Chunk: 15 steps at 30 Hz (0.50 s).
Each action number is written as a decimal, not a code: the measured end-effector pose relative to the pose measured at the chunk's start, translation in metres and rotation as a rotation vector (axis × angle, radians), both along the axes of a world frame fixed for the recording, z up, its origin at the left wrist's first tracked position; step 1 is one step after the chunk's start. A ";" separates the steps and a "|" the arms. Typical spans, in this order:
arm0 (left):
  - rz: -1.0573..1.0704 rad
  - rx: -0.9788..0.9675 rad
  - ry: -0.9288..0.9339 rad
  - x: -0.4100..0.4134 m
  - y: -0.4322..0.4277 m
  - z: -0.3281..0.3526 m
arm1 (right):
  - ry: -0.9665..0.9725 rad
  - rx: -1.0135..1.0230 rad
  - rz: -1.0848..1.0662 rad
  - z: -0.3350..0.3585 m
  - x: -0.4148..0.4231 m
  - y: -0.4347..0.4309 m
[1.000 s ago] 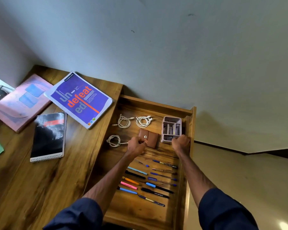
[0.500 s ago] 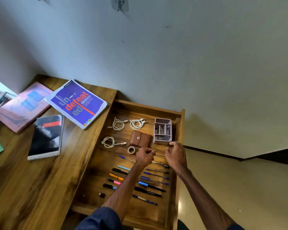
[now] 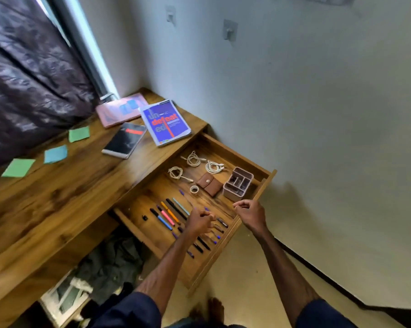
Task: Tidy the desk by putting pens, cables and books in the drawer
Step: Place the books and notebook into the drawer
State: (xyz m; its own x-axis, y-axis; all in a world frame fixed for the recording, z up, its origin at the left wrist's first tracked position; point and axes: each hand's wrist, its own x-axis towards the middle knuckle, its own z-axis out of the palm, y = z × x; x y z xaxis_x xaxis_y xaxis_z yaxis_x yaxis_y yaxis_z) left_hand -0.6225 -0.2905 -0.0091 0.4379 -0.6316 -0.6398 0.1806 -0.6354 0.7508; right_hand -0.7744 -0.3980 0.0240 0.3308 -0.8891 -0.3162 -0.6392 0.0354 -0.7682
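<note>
Wooden and pulled well out of the desk, the drawer is already holding two of the three kinds of thing. Three coiled white cables are lying at its far end and the pens are lying side by side in rows at its near end. A brown pouch, a tape roll and a pink organiser box are sitting in a band between them. What is remaining, by my reading, is the books, all lying flat on the desktop: a purple book near the drawer's corner, a black notebook just beside it, and a pink book behind them. Each pen's long axis is running along the drawer's pull direction, square to its front; which end is the tip is too small to tell. The purple book's long axis is pointing roughly toward the open drawer, while the notebook's is slanting the other way. Both hands are hovering over the pen end, the left hand above the row nearer the front and the right hand by the front rim. Both are loosely clenched, with nothing showing in either.
</note>
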 end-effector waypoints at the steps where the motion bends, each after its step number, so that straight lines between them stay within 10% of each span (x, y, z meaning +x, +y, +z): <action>1: 0.023 -0.009 0.012 -0.005 0.006 0.003 | -0.024 0.029 0.001 0.001 -0.003 0.005; 15: 0.251 -0.034 0.258 -0.078 0.028 0.005 | -0.361 0.396 -0.219 0.011 -0.044 0.011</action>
State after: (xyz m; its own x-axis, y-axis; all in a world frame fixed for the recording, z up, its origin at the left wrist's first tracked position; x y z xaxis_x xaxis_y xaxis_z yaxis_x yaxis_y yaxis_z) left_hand -0.7007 -0.2624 -0.0041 0.4092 -0.5474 -0.7300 0.5138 -0.5229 0.6801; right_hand -0.8182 -0.3874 0.0355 0.3010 -0.7862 -0.5397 -0.2842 0.4663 -0.8378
